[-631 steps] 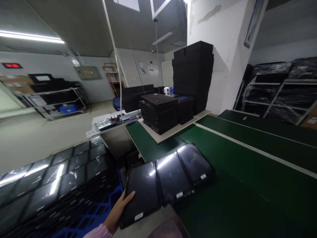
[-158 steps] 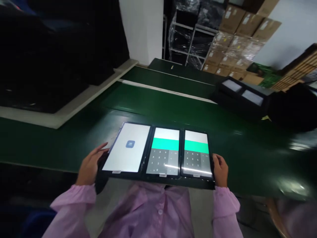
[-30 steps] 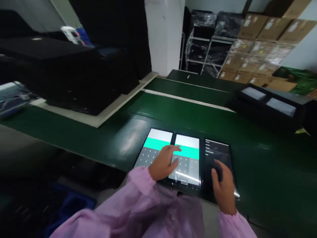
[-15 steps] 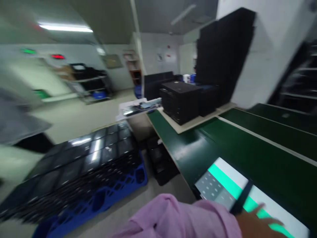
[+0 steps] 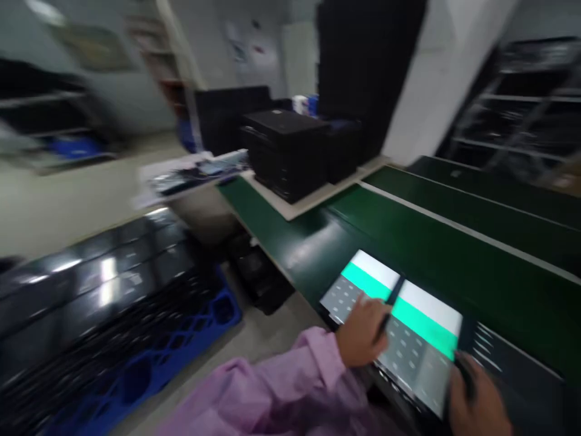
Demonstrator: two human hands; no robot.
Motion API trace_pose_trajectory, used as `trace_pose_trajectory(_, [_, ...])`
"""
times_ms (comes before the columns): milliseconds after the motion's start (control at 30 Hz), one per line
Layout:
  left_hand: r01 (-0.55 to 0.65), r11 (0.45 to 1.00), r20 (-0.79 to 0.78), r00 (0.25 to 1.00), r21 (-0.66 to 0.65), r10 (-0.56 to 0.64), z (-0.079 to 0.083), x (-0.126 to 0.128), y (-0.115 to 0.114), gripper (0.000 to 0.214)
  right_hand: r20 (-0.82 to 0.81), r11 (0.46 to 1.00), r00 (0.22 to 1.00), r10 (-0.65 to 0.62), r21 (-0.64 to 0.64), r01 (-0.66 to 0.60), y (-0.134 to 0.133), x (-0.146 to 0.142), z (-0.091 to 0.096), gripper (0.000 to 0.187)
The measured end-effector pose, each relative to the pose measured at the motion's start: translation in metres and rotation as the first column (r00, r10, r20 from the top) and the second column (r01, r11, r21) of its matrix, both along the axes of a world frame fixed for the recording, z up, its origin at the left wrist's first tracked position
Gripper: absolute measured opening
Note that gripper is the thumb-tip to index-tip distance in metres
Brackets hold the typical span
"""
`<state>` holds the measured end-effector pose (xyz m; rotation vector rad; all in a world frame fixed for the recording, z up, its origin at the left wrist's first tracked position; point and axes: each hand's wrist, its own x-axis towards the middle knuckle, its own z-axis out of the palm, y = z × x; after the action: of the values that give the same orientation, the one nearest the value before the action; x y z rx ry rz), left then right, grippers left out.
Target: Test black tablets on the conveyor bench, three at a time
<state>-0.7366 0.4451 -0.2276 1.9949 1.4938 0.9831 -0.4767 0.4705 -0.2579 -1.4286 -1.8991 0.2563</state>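
Note:
Three tablets lie side by side in a black tray on the green belt. The left tablet and middle tablet show a green band above a grey keypad; the right tablet has a dark screen. My left hand, in a pink sleeve, rests over the seam between the left and middle screens, fingers bent down onto them. My right hand sits at the bottom edge by the dark tablet, partly cut off and blurred.
A blue pallet stacked with trays of dark tablets stands on the floor at left. Black tray stacks rest on a pale board at the belt's far end, with a taller black stack behind. Shelving racks line the right wall.
The view swung left toward the pallet, then partly back. My left hand stays on the lit screens; my right hand has come back into view beside the dark tablet.

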Motion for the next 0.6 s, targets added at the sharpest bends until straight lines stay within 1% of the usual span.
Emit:
trace_pose_trajectory(67, [-0.014,1.0,0.039,0.999,0.014,0.013,0.0,-0.007,-0.002,0.049,0.006,0.998,0.998,-0.063,-0.01,0.063,-0.023,0.006,0.008,0.05])
trace_pose_trajectory(133, [0.029,0.999,0.029,0.999,0.016,-0.029,-0.002,-0.008,-0.003,0.046,-0.002,0.998,0.998,-0.068,0.008,0.068,-0.031,-0.004,0.011,0.044])
trace_pose_trajectory(233, [0.07,0.997,-0.014,0.997,0.035,-0.07,-0.002,-0.004,-0.007,0.046,0.008,0.999,1.0,-0.03,0.024,0.03,-0.031,-0.02,0.009,0.036])
trace_pose_trajectory(333, [0.065,0.996,-0.045,0.997,0.059,-0.063,-0.001,0.0,-0.007,0.047,0.026,0.999,0.999,0.029,0.022,-0.03,-0.034,-0.029,0.007,0.034])
trace_pose_trajectory(433, [0.056,0.996,-0.058,0.997,0.064,-0.053,0.0,0.001,-0.005,0.046,0.017,0.998,0.998,0.055,0.018,-0.055,-0.035,-0.033,0.005,0.034])
trace_pose_trajectory(500, [0.057,0.996,-0.058,0.997,0.067,-0.053,0.001,0.001,-0.005,0.047,0.017,0.999,0.999,0.04,0.022,-0.04,-0.032,-0.032,0.006,0.034])
trace_pose_trajectory(600, [0.06,0.994,-0.033,0.998,0.087,-0.057,0.0,-0.001,-0.009,0.046,0.036,0.998,0.998,-0.052,0.036,0.05,-0.027,-0.024,0.008,0.036])
